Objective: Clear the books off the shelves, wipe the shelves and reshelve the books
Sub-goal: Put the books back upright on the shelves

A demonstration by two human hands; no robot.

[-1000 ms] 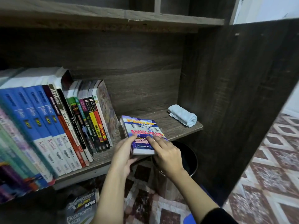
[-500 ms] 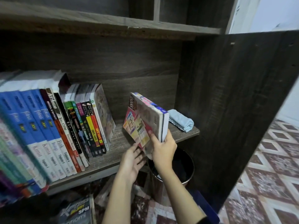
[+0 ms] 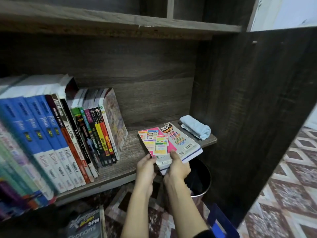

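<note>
SPM workbook now flipped back-cover-up, flat on shelf, 3 o'clock of standing books. Right hand grips near edge; left hand at corner, hold unclear. I reckon reshelving ongoing.

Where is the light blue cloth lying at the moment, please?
In the head view, the light blue cloth lies folded at the far right end of the shelf, beside the cabinet's side panel and just right of the WOW Grafik SPM book.

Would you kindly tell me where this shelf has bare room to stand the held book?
The shelf is bare between the upright books and the held book, and behind that book to the back panel. The left is packed; the blue cloth fills the right end.
</note>
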